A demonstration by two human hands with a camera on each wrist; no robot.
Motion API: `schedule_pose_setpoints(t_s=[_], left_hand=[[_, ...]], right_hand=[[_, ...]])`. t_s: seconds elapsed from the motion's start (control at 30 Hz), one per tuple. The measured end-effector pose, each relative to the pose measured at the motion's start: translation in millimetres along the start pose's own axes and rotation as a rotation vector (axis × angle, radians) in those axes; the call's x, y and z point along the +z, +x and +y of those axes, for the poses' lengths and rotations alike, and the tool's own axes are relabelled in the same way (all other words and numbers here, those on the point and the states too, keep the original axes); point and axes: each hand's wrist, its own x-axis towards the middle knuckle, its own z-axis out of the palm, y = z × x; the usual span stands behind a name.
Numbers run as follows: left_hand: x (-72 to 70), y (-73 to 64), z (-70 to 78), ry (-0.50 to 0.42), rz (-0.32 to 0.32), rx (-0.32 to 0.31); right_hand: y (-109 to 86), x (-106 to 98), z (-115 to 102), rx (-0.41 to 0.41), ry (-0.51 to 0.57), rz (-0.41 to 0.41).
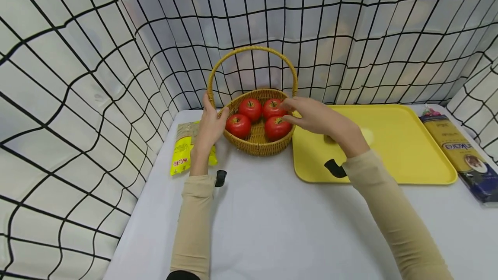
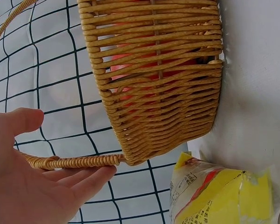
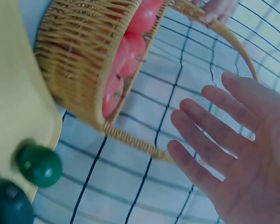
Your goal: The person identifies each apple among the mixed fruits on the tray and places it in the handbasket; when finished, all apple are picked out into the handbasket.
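Observation:
A woven wicker basket [image 1: 256, 148] with a tall arched handle [image 1: 252, 48] stands at the back of the table, holding several shiny red fruits [image 1: 250, 109] that look like tomatoes or apples. My left hand [image 1: 209, 126] is at the handle's left foot. In the left wrist view its fingers [image 2: 91, 184] lie relaxed behind the handle [image 2: 81, 162], touching it, with the thumb raised apart. On the other side, my right hand [image 1: 317, 116] hovers by the basket's right rim. Its fingers [image 3: 210, 123] are spread beside the handle [image 3: 135, 142], with nothing held.
A yellow tray [image 1: 397, 150] lies right of the basket, with dark green round things [image 3: 39, 165] on it, mostly hidden by my right hand in the head view. A yellow packet [image 1: 181, 152] lies at left, a gold-and-blue packet [image 1: 463, 150] at far right. Black netting [image 1: 284, 7] surrounds the table.

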Motion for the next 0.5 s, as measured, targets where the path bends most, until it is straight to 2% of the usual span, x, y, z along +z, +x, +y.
schedule_pose_setpoints(t_s=[0.3,0.5], left_hand=[[3.3,-3.1,-3.8,-0.001,-0.007,0.016],[3.0,0.2,-4.2,0.002,0.01,0.05]], right_hand=[[-75.1,8,43,0.112,0.092,0.028],[-102.0,6,62,0.182,0.121,0.043]])
